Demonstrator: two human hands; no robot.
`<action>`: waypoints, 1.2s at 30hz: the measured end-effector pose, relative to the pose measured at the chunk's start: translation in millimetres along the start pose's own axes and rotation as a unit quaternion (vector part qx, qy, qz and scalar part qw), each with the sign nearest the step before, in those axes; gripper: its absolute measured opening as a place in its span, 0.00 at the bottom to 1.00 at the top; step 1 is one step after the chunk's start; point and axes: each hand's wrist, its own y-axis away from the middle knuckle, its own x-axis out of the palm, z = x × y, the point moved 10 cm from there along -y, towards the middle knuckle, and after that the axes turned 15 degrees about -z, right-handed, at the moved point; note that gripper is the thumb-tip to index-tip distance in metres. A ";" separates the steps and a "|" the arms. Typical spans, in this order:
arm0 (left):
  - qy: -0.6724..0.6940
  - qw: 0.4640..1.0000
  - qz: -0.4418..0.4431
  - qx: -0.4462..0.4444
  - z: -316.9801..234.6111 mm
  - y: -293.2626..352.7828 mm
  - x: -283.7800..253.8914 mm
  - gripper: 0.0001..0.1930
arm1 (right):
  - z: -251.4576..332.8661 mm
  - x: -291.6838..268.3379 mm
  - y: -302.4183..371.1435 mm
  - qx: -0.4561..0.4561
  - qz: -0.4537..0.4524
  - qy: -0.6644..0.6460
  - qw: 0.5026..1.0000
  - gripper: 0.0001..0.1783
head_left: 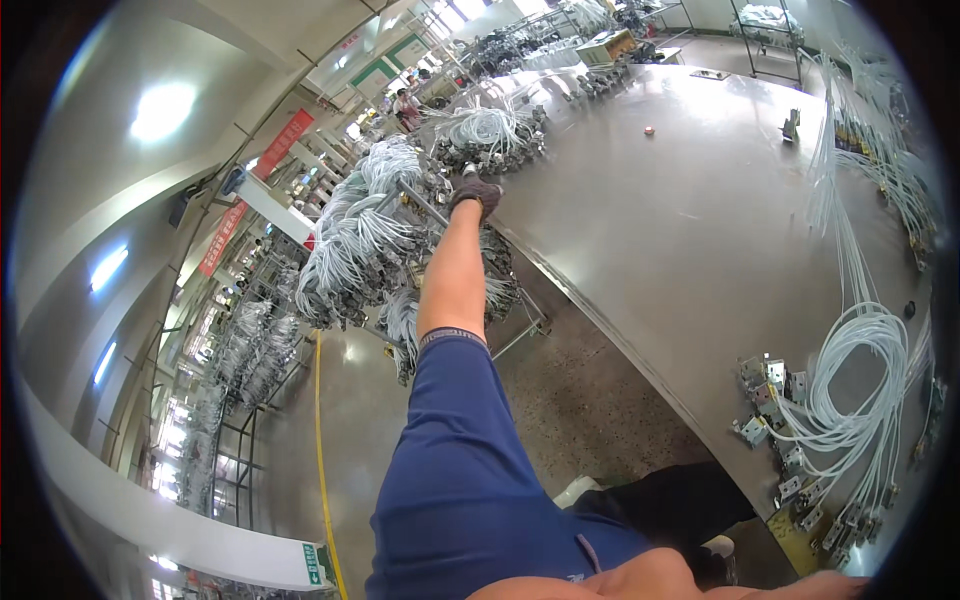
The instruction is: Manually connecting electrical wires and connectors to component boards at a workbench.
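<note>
My left hand (474, 190), in a dark grey glove, is stretched far out and closed over the top metal bar (428, 205) of a wheeled rack (520, 330). Thick bundles of white cables (355, 240) with metal end parts hang from that rack, just left of the hand. A blue sleeve covers my upper arm and the forearm is bare. The rack stands against the near-left edge of a large steel table (680, 230). My right hand is out of sight; only a strip of bare skin shows at the bottom edge.
On the table lie a coil of white cables with metal fittings (850, 410) at the right, another cable pile (490, 130) at the far end, and a small round object (649, 130). More loaded racks (240, 350) line the left. A yellow line (320, 450) runs along the floor. A person (405, 105) stands far off.
</note>
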 end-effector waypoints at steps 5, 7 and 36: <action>0.060 0.997 0.010 -0.057 3.8 2.1 8.5 0.22 | 5.7 10.0 -10.1 -0.009 0.023 0.003 1.000 0.17; 0.105 0.988 0.010 -0.109 1.8 16.5 16.9 0.25 | 5.8 18.6 -12.6 -0.014 0.030 0.004 0.999 0.17; 0.193 0.869 -0.075 0.449 -313.5 349.8 -0.7 0.23 | -15.2 -93.0 104.9 0.163 -0.030 -0.088 0.982 0.12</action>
